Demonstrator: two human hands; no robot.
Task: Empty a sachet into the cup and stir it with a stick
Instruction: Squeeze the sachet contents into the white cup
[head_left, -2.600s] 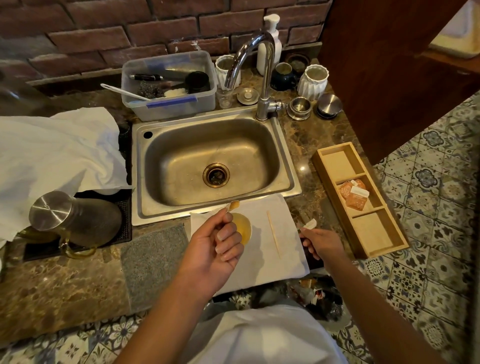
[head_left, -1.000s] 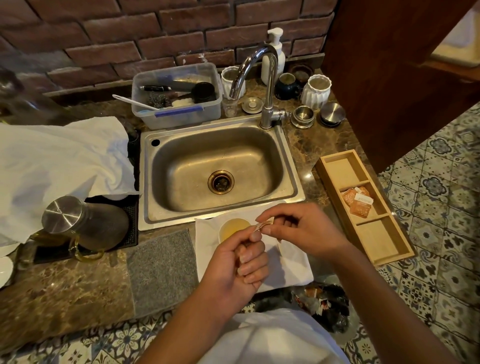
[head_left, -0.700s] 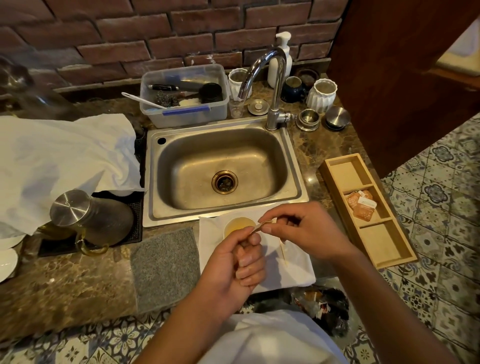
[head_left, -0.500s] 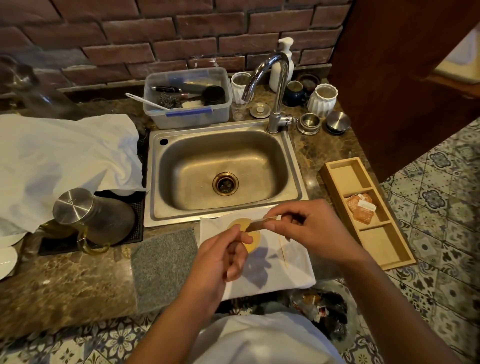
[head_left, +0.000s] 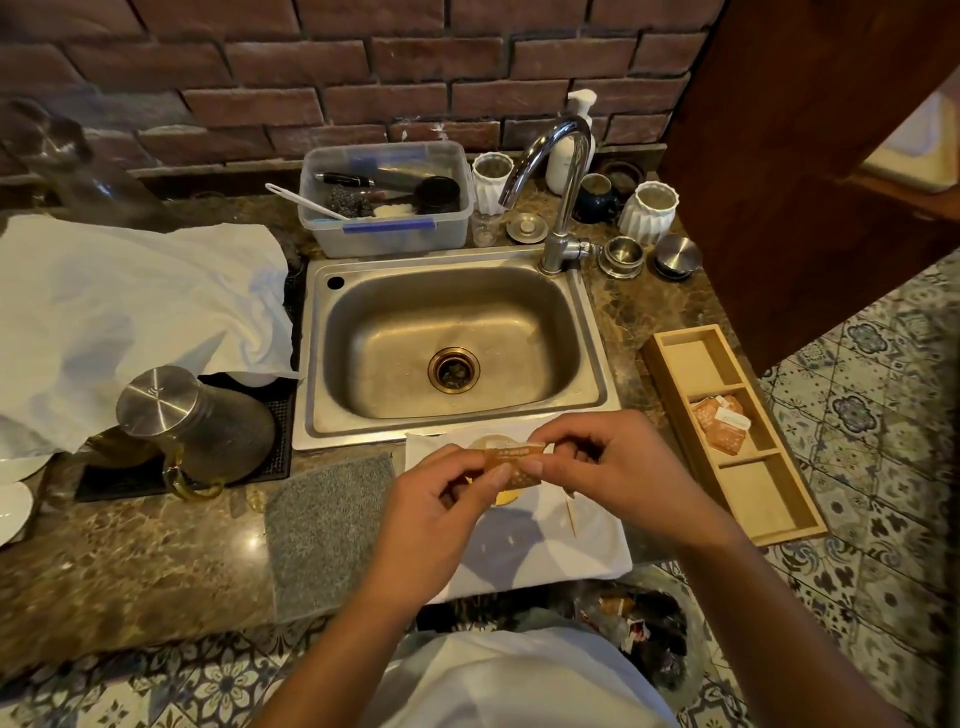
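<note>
Both hands hold a small orange sachet (head_left: 517, 464) stretched flat above the cup (head_left: 491, 443). My left hand (head_left: 447, 512) pinches its left end and my right hand (head_left: 605, 457) pinches its right end. The cup holds yellowish liquid and stands on a white napkin (head_left: 561, 545) just in front of the sink; the sachet and my fingers hide most of it. A thin wooden stick (head_left: 571, 517) lies on the napkin to the right of the cup, partly under my right hand.
A steel sink (head_left: 452, 338) with a tap (head_left: 561, 208) lies behind the napkin. A wooden tray (head_left: 727, 431) with more sachets (head_left: 722, 423) sits at the right. A grey mat (head_left: 327, 525), a lidded glass jug (head_left: 192, 431) and a white cloth (head_left: 130, 312) are on the left.
My right hand, out at the right 2.6 s ago, came in to the sachet. In the last half second my left hand took the other end, and the sachet is spread flat over the cup.
</note>
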